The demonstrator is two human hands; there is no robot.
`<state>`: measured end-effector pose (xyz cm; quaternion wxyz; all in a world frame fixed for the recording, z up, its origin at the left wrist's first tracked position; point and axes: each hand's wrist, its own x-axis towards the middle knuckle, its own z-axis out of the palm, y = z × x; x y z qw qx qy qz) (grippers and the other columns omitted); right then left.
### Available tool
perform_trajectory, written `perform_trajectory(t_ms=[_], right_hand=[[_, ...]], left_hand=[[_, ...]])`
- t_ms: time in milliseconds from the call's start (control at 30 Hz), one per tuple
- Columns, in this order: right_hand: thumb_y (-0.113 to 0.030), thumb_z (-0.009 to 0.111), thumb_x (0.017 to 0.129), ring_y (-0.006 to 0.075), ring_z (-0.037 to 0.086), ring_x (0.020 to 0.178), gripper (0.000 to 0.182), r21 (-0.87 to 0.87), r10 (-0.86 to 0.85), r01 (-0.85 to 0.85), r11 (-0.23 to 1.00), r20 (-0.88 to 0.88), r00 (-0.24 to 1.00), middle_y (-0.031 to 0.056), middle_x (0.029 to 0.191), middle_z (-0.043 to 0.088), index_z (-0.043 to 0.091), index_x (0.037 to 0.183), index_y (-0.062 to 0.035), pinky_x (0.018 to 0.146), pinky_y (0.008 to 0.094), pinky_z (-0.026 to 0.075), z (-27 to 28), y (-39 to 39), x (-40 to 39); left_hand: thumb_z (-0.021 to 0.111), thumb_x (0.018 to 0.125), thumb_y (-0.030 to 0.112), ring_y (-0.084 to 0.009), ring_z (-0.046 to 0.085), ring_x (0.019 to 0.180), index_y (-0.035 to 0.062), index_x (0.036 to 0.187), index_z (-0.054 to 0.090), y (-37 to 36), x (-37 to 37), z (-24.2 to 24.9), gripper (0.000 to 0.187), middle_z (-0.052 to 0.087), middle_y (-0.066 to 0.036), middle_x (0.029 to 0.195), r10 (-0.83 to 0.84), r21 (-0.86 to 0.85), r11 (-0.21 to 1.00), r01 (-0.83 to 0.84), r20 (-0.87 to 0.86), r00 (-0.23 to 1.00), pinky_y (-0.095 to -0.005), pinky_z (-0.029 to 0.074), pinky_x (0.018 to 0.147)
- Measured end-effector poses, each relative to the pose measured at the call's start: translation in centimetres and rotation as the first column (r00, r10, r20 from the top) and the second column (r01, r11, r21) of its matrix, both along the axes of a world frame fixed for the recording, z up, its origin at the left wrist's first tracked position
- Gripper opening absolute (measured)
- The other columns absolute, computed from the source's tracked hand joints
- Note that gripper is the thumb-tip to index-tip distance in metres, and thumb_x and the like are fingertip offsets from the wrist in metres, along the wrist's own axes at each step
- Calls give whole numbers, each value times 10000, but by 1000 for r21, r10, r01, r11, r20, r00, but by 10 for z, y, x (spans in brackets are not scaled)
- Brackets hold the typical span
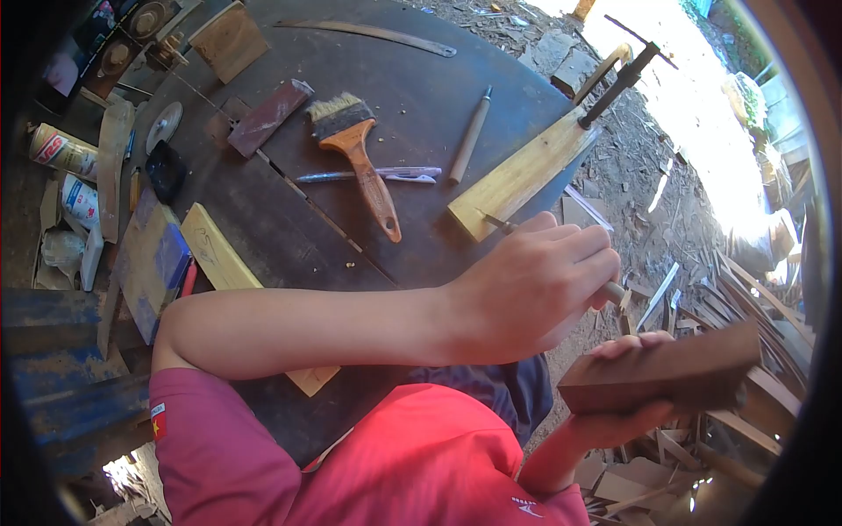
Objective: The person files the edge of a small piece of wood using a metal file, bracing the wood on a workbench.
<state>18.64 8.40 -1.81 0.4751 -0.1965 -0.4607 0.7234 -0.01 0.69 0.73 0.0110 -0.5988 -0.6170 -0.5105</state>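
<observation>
My left hand (pixel 545 280) is closed around a chisel (pixel 617 293), most of its handle hidden in the fist. The chisel's thin metal end meets the near end of a pale yellow board (pixel 526 178), pointing up and to the left. My right hand (pixel 627 425) grips a dark brown wooden block (pixel 662 373), with fingers over its far side and the palm side below. The block is held off the table's edge, just below the butt of the chisel handle. A clamp (pixel 618 92) stands on the board's far end.
On the dark table (pixel 289 254) lie a paintbrush (pixel 360 158), pens (pixel 412 174), a slim wooden-handled tool (pixel 472 136), a reddish block (pixel 270 118) and a curved metal strip (pixel 368 35). A spray can (pixel 66 151) is at left. Wood scraps (pixel 745 307) cover the ground at right.
</observation>
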Motion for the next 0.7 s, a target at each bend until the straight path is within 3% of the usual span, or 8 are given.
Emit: perform_trajectory(t_ms=[100, 133, 233, 333, 400, 500, 667, 700], right_hand=[[-606, 777, 861, 257, 668, 1000, 1033, 53, -30, 31, 998, -29, 999, 171, 1175, 598, 250, 1577, -81, 835, 422, 594, -16, -10, -11], [-604, 779, 860, 261, 668, 990, 1019, 212, -68, 34, 977, 155, 986, 177, 1185, 591, 258, 1564, -84, 835, 427, 597, -17, -12, -17], [-600, 759, 877, 261, 663, 934, 964, 247, -34, -36, 968, 276, 961, 204, 1214, 565, 275, 1516, -65, 789, 408, 582, -11, -6, -12], [-603, 751, 883, 236, 661, 912, 957, -10, -126, 126, 992, -94, 988, 206, 1217, 561, 286, 1493, -32, 743, 373, 557, -9, -9, -23], [-607, 748, 883, 242, 669, 902, 983, 81, -107, 93, 992, 193, 975, 198, 1189, 576, 265, 1517, -32, 759, 381, 567, -17, -4, -22], [-587, 746, 892, 249, 682, 843, 1038, 389, -136, -7, 921, 338, 931, 174, 1112, 616, 195, 1586, -45, 790, 389, 579, -11, -9, -28], [-605, 771, 868, 255, 660, 1055, 1082, -11, 45, -45, 999, 13, 999, 166, 1283, 547, 188, 1606, -68, 857, 405, 582, -8, 4, -4], [-594, 759, 880, 263, 645, 1092, 1072, 50, 33, -34, 998, 8, 999, 171, 1290, 542, 183, 1609, -58, 882, 418, 572, -18, 3, -6]], left_hand=[[664, 841, 19, -247, 586, 781, 85, 935, 578, 1, -1, 0, 144, 566, -48, 899, -3, 0, 1000, 3, -15, 1000, -374, 407, 726], [661, 844, 20, -247, 587, 781, 86, 934, 580, 2, -3, 1, 138, 568, -46, 898, 3, -11, 1000, -3, -34, 999, -373, 405, 726], [652, 852, 26, -250, 589, 779, 89, 928, 585, -1, -5, 0, 119, 573, -43, 893, 17, -44, 999, -19, -40, 999, -370, 403, 724], [649, 856, 33, -256, 590, 779, 89, 918, 589, -1, -3, -3, 104, 573, -45, 882, 16, -33, 999, -16, 5, 1000, -375, 406, 726], [651, 854, 34, -256, 593, 782, 90, 911, 591, 0, -3, -2, 100, 574, -44, 876, 10, -29, 1000, -10, 7, 1000, -380, 409, 729], [658, 854, 39, -256, 599, 789, 94, 903, 592, -2, -8, 1, 99, 580, -41, 879, 61, -57, 996, -65, -59, 996, -385, 409, 731], [651, 848, 39, -269, 598, 791, 97, 919, 594, -1, -6, -1, 108, 580, -51, 883, 27, -65, 998, -26, 8, 1000, -387, 412, 736], [647, 848, 38, -271, 597, 792, 98, 921, 594, -1, -7, 0, 108, 578, -52, 882, 20, -64, 998, -20, 6, 1000, -388, 413, 737]])
